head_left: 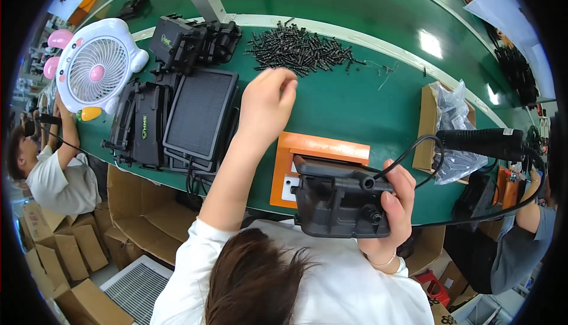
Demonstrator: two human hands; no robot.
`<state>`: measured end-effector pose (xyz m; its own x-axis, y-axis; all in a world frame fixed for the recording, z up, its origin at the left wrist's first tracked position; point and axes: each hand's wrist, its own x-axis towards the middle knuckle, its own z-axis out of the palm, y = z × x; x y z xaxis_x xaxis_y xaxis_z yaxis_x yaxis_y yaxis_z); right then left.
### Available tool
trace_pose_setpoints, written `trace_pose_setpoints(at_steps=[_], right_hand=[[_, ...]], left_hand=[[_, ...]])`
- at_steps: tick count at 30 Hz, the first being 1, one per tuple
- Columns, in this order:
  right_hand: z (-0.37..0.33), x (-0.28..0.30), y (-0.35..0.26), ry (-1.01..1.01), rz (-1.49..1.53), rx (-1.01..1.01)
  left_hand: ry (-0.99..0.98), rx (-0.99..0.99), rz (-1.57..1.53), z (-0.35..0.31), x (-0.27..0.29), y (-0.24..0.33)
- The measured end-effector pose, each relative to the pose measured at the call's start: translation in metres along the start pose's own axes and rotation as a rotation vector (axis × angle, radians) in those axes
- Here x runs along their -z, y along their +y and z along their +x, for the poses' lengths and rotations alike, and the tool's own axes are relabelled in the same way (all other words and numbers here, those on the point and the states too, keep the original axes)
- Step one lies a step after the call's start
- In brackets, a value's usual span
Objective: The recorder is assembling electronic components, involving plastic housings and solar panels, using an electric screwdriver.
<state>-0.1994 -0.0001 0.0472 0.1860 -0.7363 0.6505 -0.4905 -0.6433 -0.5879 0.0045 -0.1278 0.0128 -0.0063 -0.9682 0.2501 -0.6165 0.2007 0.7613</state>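
My left hand [266, 103] reaches out over the green table, fingers bunched together at the near edge of a pile of small black screws [299, 48]. I cannot see whether a screw is between the fingers. My right hand [395, 206] grips the right side of a black plastic housing [337, 202], held close to my body at the table's near edge. The housing partly covers an orange fixture [319, 147] with a white plate in it.
A black electric screwdriver [482, 141] with a looping cable hangs at the right, by a cardboard box holding a clear plastic bag [452, 126]. Stacked black housings [198, 112] and a white fan [97, 67] stand at the left. Other people [56, 177] work on both sides. Cardboard boxes [142, 212] lie below.
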Motion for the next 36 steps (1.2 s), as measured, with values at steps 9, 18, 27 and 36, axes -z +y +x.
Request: trace_pose_setpoints(at_steps=[9,18,27,36], right_hand=[[0.0,-0.005,0.0,0.065,0.141,-0.054],[0.0,-0.003,0.004,0.056,0.17,-0.032],[0.001,-0.01,0.005,0.104,0.168,0.002],[0.005,0.006,-0.001,-0.013,0.134,-0.044]], left_hand=[[0.009,-0.196,0.601,0.029,-0.042,-0.041],[-0.245,-0.213,-0.535,-0.012,0.041,0.083],[-0.232,-0.493,-0.212,-0.031,0.056,0.116],[-0.331,-0.828,0.359,-0.048,0.065,0.137]])
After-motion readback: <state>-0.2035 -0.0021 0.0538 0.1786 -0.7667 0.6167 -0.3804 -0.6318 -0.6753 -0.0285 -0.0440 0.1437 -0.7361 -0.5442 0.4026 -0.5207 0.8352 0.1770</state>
